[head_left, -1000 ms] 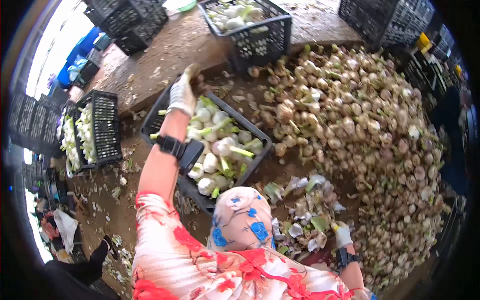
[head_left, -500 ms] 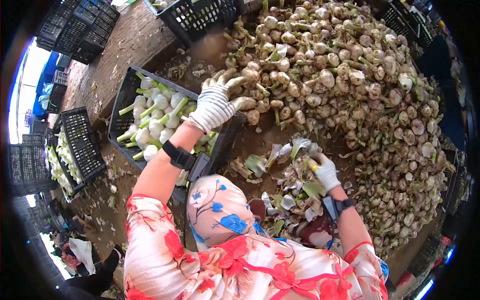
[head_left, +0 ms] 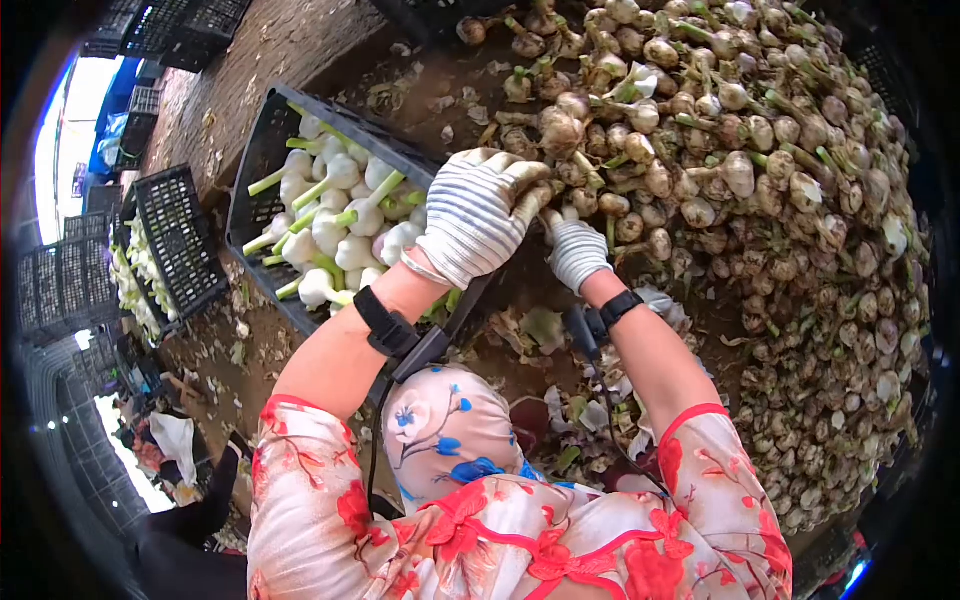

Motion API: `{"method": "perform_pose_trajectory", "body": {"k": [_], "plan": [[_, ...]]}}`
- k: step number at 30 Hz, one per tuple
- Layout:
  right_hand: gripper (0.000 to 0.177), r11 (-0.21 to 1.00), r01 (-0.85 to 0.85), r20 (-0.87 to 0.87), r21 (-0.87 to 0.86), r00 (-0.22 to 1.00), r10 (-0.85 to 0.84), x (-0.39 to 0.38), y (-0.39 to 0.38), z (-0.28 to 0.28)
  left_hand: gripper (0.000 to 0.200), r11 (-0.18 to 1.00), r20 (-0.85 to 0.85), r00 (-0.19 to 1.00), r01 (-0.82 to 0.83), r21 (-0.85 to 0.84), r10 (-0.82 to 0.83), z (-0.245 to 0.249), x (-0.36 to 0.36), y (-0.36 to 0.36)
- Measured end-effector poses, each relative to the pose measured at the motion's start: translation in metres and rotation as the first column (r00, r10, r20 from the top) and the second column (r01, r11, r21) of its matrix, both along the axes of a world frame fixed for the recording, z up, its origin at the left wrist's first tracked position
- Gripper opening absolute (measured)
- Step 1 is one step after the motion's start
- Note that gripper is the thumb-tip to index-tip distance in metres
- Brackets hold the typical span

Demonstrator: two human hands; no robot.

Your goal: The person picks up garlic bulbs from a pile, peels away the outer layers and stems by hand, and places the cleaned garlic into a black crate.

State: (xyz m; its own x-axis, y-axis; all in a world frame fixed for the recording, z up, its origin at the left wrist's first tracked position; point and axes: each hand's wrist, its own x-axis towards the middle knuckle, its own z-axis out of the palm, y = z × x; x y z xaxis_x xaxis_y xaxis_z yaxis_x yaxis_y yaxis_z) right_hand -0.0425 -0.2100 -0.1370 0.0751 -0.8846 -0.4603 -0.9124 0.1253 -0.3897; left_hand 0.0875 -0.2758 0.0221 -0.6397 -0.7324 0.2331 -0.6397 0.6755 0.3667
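My left hand (head_left: pixel 488 215), in a white striped glove with soiled fingers, is closed at the near edge of the garlic heap (head_left: pixel 700 180). Its curled fingers appear to hold a garlic bulb, mostly hidden by the glove. Close against its thumb is my right hand (head_left: pixel 578 252), also gloved, with its fingers pinched together. What those fingertips grip is hidden. To the left, a black plastic crate (head_left: pixel 262 165) contains cleaned white garlic bulbs (head_left: pixel 338 215) with trimmed green stems. Below the right forearm lie loose peelings and leaves (head_left: pixel 540 328).
More black crates (head_left: pixel 178 240) stand at the left, one with cleaned garlic beside it. Another crate (head_left: pixel 440 15) is at the top edge. Scraps of skin litter the brown ground (head_left: pixel 260 350). A person's dark-clothed limb (head_left: pixel 190 530) shows at lower left.
My right hand has moved up and left from the peelings to meet my left hand. My left hand has shifted slightly right and down, its spread fingers now curled. The view has shifted slightly.
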Motion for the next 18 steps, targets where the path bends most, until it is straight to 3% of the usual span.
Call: {"method": "perform_pose_trajectory", "body": {"k": [2, 3, 4, 5, 6, 8, 13, 14, 15, 16, 17, 18], "plan": [[0.049, 0.967, 0.237, 0.207, 0.094, 0.945, -0.252, -0.016, 0.022, 0.007, 0.019, 1.000, -0.011, 1.000, -0.005, 0.001, 0.005, 0.001, -0.001, -0.001], [0.045, 0.921, 0.297, 0.394, 0.253, 0.838, -0.378, -0.031, 0.038, -0.013, 0.018, 1.000, 0.002, 1.000, -0.005, 0.015, 0.005, 0.002, -0.001, -0.002], [0.038, 0.793, 0.390, 0.709, 0.467, 0.371, -0.600, -0.042, 0.067, -0.023, 0.018, 1.000, 0.021, 1.000, -0.017, 0.020, 0.017, 0.002, -0.001, -0.002], [0.039, 0.664, 0.225, 0.677, 0.713, 0.026, -0.736, -0.056, 0.081, 0.005, 0.020, 1.000, 0.031, 0.999, -0.023, 0.005, 0.023, 0.001, -0.002, -0.002], [0.040, 0.531, -0.018, 0.502, 0.847, -0.301, -0.811, -0.071, 0.095, 0.040, 0.021, 1.000, 0.037, 0.999, -0.017, -0.012, 0.018, 0.000, -0.005, -0.004], [0.042, 0.595, 0.106, 0.554, 0.797, -0.522, -0.649, -0.078, 0.120, 0.073, 0.025, 0.999, 0.046, 0.998, -0.052, -0.001, 0.052, 0.001, -0.010, -0.009], [0.046, 0.606, 0.122, 0.526, 0.786, -0.647, -0.552, -0.094, 0.145, 0.133, 0.046, 0.985, 0.283, 0.959, -0.073, 0.156, 0.026, 0.013, -0.006, 0.001], [0.047, 0.643, 0.183, 0.595, 0.743, -0.621, -0.510, -0.094, 0.151, 0.146, 0.058, 0.990, 0.265, 0.963, -0.085, 0.112, 0.053, 0.028, -0.013, 0.011], [0.048, 0.674, 0.244, 0.657, 0.697, -0.595, -0.463, -0.093, 0.158, 0.157, 0.061, 0.963, 0.169, 0.986, -0.047, 0.267, 0.001, 0.043, -0.018, 0.023], [0.048, 0.683, 0.260, 0.667, 0.683, -0.604, -0.436, -0.092, 0.166, 0.166, 0.064, 0.909, 0.069, 0.997, 0.011, 0.416, -0.044, 0.057, -0.026, 0.040], [0.049, 0.658, 0.342, 0.693, 0.670, -0.604, -0.392, -0.088, 0.173, 0.175, 0.071, 0.776, -0.040, 0.995, 0.095, 0.624, -0.089, 0.067, -0.038, 0.060], [0.050, 0.626, 0.421, 0.719, 0.657, -0.599, -0.353, -0.084, 0.182, 0.185, 0.079, 0.565, -0.197, 0.978, 0.203, 0.800, -0.072, 0.096, -0.054, 0.094]]}}
